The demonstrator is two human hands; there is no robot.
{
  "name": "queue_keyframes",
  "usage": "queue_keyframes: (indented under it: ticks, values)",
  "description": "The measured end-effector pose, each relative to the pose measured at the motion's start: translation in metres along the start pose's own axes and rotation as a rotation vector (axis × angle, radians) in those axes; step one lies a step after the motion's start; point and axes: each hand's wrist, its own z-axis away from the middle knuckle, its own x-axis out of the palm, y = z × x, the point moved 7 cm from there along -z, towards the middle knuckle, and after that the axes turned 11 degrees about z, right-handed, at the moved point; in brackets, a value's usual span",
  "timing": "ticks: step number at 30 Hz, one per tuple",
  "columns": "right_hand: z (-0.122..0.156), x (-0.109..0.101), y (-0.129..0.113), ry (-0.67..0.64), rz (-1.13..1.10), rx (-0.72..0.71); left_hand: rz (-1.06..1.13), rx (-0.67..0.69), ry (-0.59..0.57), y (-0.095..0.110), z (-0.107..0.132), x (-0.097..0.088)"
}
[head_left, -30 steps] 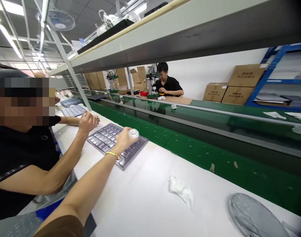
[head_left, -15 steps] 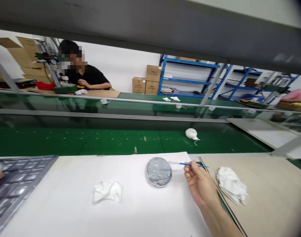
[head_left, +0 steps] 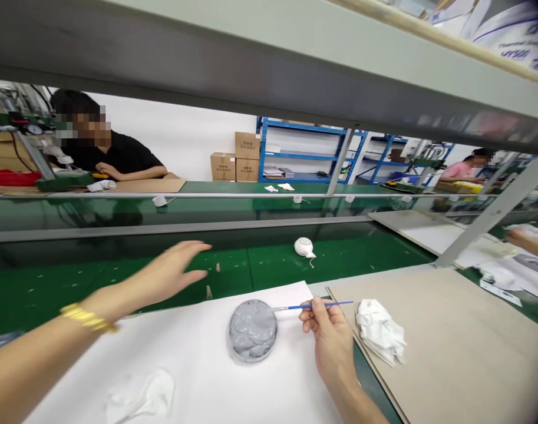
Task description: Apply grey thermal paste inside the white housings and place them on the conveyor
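Blue brush [head_left: 297, 307] points left, nearly level, toward grey paste [head_left: 252, 330].

Beyond the hands [head_left: 333, 344], 3 cardboard boxes [head_left: 247, 147] and blue shelving [head_left: 304, 156] line a white wall [head_left: 184, 144]; a gray shelf [head_left: 260, 68] spans above.

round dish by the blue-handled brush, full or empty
Looks full: lumpy grey paste covers the round dish to its rim; its depth cannot be told.

Blue brush [head_left: 297, 307], nearly level, seemingly touching round dish [head_left: 250, 360], lumpy grey paste [head_left: 252, 328] inside
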Motion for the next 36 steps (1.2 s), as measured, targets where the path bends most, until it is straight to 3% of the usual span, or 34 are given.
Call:
queue_keyframes:
  ticks: [2, 6, 9, 13, 16, 20, 26, 30, 33, 36]
  values:
    - [0.0, -0.003, 0.001, 0.021, -0.002, -0.008, -0.043, 0.204, -0.188, 0.047, -0.045, 0.059]
    - [-0.004, -0.005, 0.003, 0.012, 0.032, -0.005, -0.098, 0.391, -0.325, 0.116, -0.114, 0.147]
    - [-0.006, -0.007, 0.0, 0.015, 0.058, -0.019, -0.142, 0.456, -0.384, 0.14, -0.143, 0.186]
    - [-0.003, -0.01, -0.01, 0.027, 0.143, -0.087, -0.172, 0.446, -0.449, 0.139, -0.164, 0.211]
    - [0.0, -0.009, -0.016, 0.017, 0.234, -0.149, -0.179, 0.374, -0.427, 0.124, -0.175, 0.211]
    - [0.005, -0.003, -0.017, -0.005, 0.32, -0.185, -0.168, 0.257, -0.348, 0.096, -0.181, 0.195]
    - [0.01, 0.003, -0.016, -0.014, 0.377, -0.33, -0.081, 0.123, -0.176, 0.047, -0.158, 0.154]
    - [0.013, 0.004, -0.016, -0.01, 0.408, -0.42, 0.018, 0.025, -0.03, 0.014, -0.118, 0.113]
    - [0.015, 0.007, -0.017, -0.032, 0.441, -0.451, 0.085, -0.028, 0.035, -0.005, -0.067, 0.082]
    - [0.014, 0.01, -0.016, -0.04, 0.461, -0.467, 0.133, -0.051, 0.032, -0.017, -0.007, 0.065]
